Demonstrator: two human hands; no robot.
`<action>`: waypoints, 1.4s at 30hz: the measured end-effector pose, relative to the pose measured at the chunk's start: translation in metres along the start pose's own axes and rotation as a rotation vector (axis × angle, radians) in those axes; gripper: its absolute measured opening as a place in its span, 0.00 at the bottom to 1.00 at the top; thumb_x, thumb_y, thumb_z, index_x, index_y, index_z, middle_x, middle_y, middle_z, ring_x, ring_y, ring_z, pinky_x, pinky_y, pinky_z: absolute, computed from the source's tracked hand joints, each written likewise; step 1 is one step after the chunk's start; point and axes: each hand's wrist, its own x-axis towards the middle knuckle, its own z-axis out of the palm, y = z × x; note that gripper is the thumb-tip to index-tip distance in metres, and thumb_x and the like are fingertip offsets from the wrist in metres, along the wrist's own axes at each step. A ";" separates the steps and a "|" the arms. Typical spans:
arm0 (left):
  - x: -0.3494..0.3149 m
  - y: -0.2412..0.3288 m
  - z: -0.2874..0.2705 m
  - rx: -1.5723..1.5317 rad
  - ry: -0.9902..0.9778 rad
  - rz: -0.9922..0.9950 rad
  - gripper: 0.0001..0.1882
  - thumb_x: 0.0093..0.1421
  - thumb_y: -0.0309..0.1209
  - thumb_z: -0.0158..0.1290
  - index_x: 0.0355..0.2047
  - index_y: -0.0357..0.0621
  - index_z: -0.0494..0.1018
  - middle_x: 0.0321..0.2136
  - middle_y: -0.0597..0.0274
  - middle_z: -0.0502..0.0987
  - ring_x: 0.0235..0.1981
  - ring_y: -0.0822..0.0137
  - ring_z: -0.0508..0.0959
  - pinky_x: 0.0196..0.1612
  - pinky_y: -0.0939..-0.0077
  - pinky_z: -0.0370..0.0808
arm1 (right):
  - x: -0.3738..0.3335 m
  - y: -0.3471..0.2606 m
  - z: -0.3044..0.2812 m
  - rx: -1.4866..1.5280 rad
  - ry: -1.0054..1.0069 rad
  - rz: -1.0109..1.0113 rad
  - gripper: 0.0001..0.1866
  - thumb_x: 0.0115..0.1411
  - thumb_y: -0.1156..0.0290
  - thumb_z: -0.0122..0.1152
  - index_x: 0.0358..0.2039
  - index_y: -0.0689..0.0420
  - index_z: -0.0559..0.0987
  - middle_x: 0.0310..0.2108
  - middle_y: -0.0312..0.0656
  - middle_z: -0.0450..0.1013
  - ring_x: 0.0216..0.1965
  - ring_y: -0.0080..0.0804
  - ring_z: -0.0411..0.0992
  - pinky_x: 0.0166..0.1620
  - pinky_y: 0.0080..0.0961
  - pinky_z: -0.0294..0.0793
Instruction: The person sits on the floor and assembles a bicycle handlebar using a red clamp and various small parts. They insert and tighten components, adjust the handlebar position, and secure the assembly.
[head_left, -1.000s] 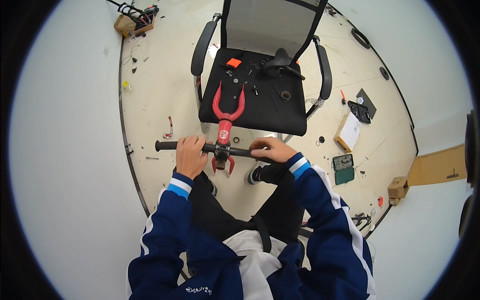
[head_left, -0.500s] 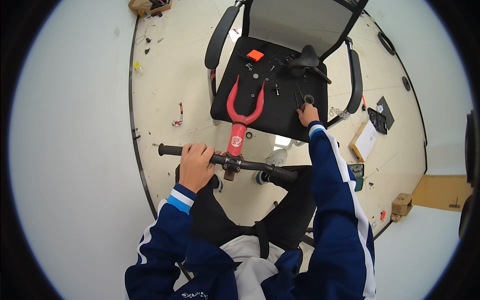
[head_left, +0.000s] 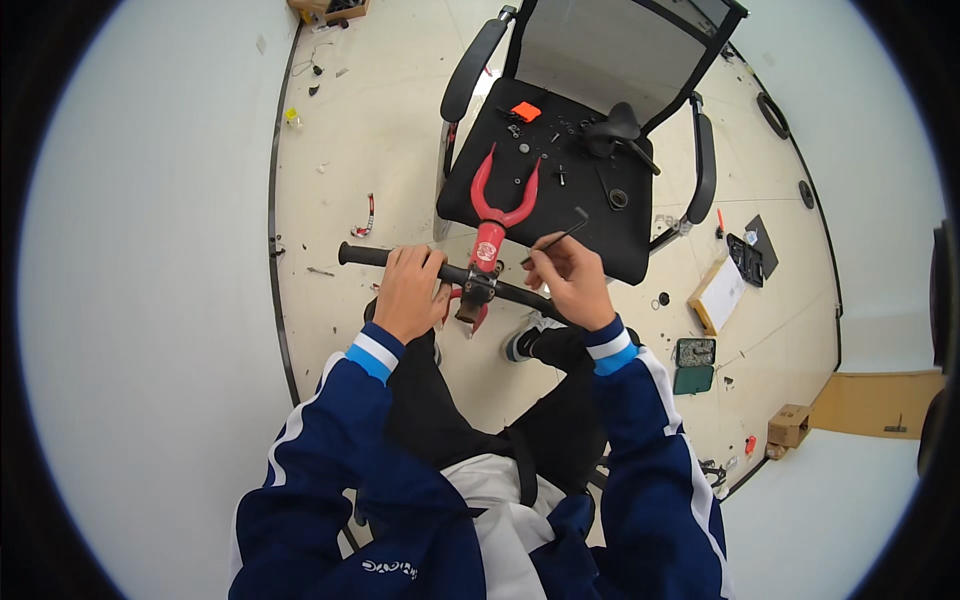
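the left hand [head_left: 408,292] was wrapped tight round the black handlebar [head_left: 365,255], just inboard of its left grip end, holding the whole front assembly steady over the person's lap. the right hand [head_left: 570,280] was pinched shut on a thin black hex key [head_left: 560,236], short leg up, its tip sitting right by the stem clamp [head_left: 478,290] where the bar met the red fork [head_left: 497,205].

looked to me like the bolt-fitting step: tool picked up and brought to the clamp, but i couldn't tell whether the tip was actually seated in a bolt head. my guess is the next bit needed the key lined up square in the socket while the left hand stopped the bar from spinning.

orientation-wise, the bar's long axis ran left to right across the view, dipping a little toward the right. the fork's long axis ran away from the person, its two legs pointing at the black office chair [head_left: 560,165] and resting on the seat edge, among small loose parts, an orange piece [head_left: 526,111] and a black saddle [head_left: 612,128].
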 end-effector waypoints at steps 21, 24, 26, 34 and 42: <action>-0.007 0.004 0.009 -0.018 0.020 0.049 0.15 0.54 0.23 0.54 0.44 0.38 0.70 0.39 0.48 0.70 0.48 0.45 0.69 0.58 0.52 0.63 | 0.013 -0.006 0.018 -0.428 -0.136 -0.249 0.07 0.62 0.76 0.62 0.38 0.67 0.79 0.29 0.45 0.80 0.27 0.28 0.79 0.34 0.24 0.78; -0.006 0.004 0.009 -0.015 0.024 0.050 0.15 0.55 0.23 0.55 0.44 0.38 0.71 0.38 0.49 0.70 0.47 0.45 0.70 0.57 0.52 0.64 | 0.013 -0.009 0.019 -0.468 -0.112 -0.263 0.07 0.61 0.76 0.63 0.37 0.67 0.80 0.27 0.46 0.79 0.25 0.28 0.77 0.32 0.24 0.77; -0.006 0.004 0.008 -0.017 0.011 0.041 0.15 0.54 0.23 0.55 0.43 0.39 0.71 0.38 0.49 0.70 0.48 0.46 0.69 0.58 0.52 0.63 | 0.014 -0.008 0.018 -0.446 -0.126 -0.229 0.07 0.60 0.76 0.64 0.36 0.67 0.81 0.26 0.46 0.79 0.24 0.29 0.77 0.32 0.24 0.76; -0.002 0.004 0.000 -0.012 -0.020 0.056 0.14 0.51 0.23 0.55 0.40 0.39 0.72 0.37 0.49 0.71 0.48 0.46 0.70 0.60 0.52 0.60 | 0.020 -0.009 0.016 -0.525 -0.156 -0.262 0.06 0.58 0.76 0.67 0.34 0.66 0.82 0.24 0.46 0.78 0.22 0.29 0.75 0.30 0.25 0.75; -0.002 0.002 0.002 -0.035 -0.014 0.060 0.13 0.51 0.23 0.54 0.39 0.39 0.72 0.37 0.49 0.71 0.48 0.45 0.70 0.60 0.52 0.62 | 0.022 -0.013 0.019 -0.559 -0.159 -0.365 0.07 0.57 0.75 0.68 0.32 0.67 0.81 0.23 0.49 0.77 0.22 0.35 0.74 0.30 0.28 0.74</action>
